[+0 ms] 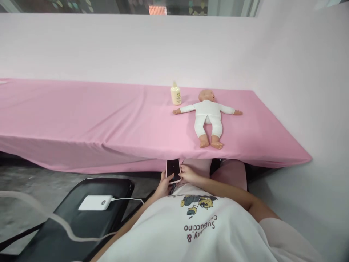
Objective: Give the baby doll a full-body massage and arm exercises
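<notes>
Pink-cased phone (173, 170) held low in the lap, below the desk (81, 120) edge, screen up. Left hand (163, 185) fingers wrap its lower edge, thumb across the glass; right hand (188, 174) fingers clamp the opposite side to steady it. Doll (208, 118) and bottle (176, 94) lie on the desk beyond.

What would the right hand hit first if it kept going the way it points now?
Right hand points left, its fingers already on the phone. Straight on, it likely meets the left hand holding the phone's other side; depth unclear.

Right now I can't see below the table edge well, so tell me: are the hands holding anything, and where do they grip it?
Both hands hold a phone: left hand at its lower left edge, right hand at its right edge.
</notes>
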{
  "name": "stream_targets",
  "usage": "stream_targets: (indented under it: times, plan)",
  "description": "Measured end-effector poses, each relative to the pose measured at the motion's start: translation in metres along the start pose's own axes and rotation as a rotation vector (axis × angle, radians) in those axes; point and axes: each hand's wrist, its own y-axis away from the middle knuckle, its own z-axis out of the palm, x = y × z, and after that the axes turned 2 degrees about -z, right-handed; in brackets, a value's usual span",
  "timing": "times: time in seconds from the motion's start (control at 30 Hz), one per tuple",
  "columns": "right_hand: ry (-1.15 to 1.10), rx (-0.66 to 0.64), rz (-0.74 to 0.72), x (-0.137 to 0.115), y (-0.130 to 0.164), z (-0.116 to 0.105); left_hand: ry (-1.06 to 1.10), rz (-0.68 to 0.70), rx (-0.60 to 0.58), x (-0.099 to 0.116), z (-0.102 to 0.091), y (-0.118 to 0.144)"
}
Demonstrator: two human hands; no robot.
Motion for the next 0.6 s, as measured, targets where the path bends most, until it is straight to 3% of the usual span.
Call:
stream_targets:
  times: [0.1,0.3,0.47,0.6]
  plan:
    - [-0.078,0.082,0.116,-0.006,0.004,-0.006,-0.002,0.023,-0.035,-0.003,0.005,0.004]
    - [-0.231,0.099,0.117,-0.017,0.013,-0.008,0.018,0.072,-0.186,0.009,0.009,-0.005]
    - [-0.348,0.099,0.130,-0.020,0.015,-0.009,0.112,0.149,-0.105,0.017,0.010,-0.035]
    - [-0.347,0.138,0.111,-0.020,0.015,-0.007,0.193,0.193,-0.135,0.010,0.013,-0.046]
